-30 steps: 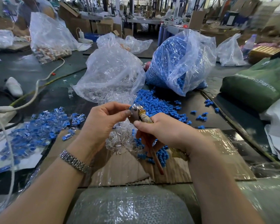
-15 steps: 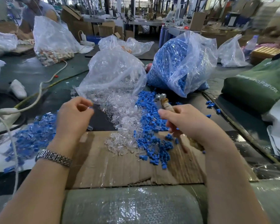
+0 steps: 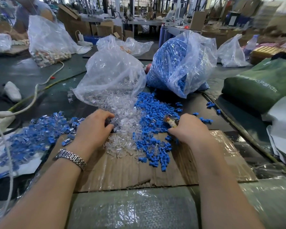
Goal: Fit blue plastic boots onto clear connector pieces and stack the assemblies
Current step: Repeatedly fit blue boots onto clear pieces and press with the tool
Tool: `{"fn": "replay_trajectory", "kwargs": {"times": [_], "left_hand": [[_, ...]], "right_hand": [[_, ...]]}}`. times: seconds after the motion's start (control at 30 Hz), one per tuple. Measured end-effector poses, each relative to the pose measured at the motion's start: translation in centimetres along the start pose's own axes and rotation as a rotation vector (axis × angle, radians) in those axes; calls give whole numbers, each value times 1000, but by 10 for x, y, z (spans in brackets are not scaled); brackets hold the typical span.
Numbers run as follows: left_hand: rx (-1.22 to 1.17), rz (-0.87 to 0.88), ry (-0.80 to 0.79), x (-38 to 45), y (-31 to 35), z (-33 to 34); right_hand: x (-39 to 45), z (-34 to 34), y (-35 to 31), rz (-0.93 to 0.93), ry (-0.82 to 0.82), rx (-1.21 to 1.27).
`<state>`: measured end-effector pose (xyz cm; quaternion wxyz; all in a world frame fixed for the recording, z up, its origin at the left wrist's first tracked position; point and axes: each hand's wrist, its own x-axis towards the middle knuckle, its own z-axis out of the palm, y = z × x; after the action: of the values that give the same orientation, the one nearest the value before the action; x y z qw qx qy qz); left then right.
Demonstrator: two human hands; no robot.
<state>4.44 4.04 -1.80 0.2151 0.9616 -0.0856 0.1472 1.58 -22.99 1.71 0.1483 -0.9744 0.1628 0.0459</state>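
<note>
Head view: picking stage. Left hand point(image 3: 93, 128) curled, digging into clear pieces point(image 3: 122, 131) at twelve o'clock; right hand point(image 3: 186, 129) clutching a small tool point(image 3: 171, 122) (purpose unclear) among blue boots point(image 3: 153, 113). Next: pinching one of each, aligning.

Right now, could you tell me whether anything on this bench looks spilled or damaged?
Yes. A few blue boots lie scattered on the dark mat, apart from the main blue pile. The cardboard sheet under the work is torn along its near edge.
</note>
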Motion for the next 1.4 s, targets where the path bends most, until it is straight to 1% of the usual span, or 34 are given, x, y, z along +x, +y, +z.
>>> {"fn": "replay_trajectory", "kwargs": {"times": [0.13,0.23,0.37,0.4,0.47,0.53,0.6,0.67,0.7,0.8,0.87,0.9,0.93,0.97,1.03,1.1,1.27,1.33,1.4], "left_hand": [[-25,9,-5,0,2,4],[-46,-18,7,0,0,2],[-34,-48,-8,-2,0,-3],[-41,-57,-5,-2,0,-4],[-64,-75,20,-3,2,-7],[-77,-77,75,-3,4,-11],[-107,-73,140,-5,7,-16],[-236,-97,137,-5,11,-19],[-358,-127,95,-5,13,-20],[-823,-258,-93,-5,18,-24],[-1151,-334,-191,-6,21,-25],[-1290,-359,-227,-6,21,-25],[-1374,-365,-256,-6,22,-25],[-1405,-356,-279,-6,22,-25],[-1363,-322,-308,-6,23,-24],[-1350,-308,-330,-6,25,-23],[-1572,-367,-406,-7,28,-24],[-1616,-356,-434,-9,31,-25],[-1632,-327,-458,-10,34,-26]], "right_hand": [[-4,-2,-4,-8,-15,-45],[-9,-8,-3,-21,-27,7],[-18,-20,-3,-108,78,3],[-19,-22,-3,-136,82,9],[-22,-24,-3,-174,18,35],[-26,-23,-7,-193,-60,3],[-28,-21,-10,-212,-79,-42],[-28,-19,-12,-223,-79,-72],[-28,-18,-13,-225,-77,-84],[-28,-14,-16,-244,-58,-136],[-29,-14,-17,-254,-28,-142],[-28,-15,-16,-256,-8,-117],[-27,-15,-15,-260,13,-78],[-26,-15,-15,-272,29,-26],[-26,-15,-15,-314,44,131],[-28,-15,-17,-384,33,370],[-35,-18,-27,-629,-29,892],[-37,-19,-29,-696,-30,1011],[-39,-20,-30,-749,-1,1032]]}}
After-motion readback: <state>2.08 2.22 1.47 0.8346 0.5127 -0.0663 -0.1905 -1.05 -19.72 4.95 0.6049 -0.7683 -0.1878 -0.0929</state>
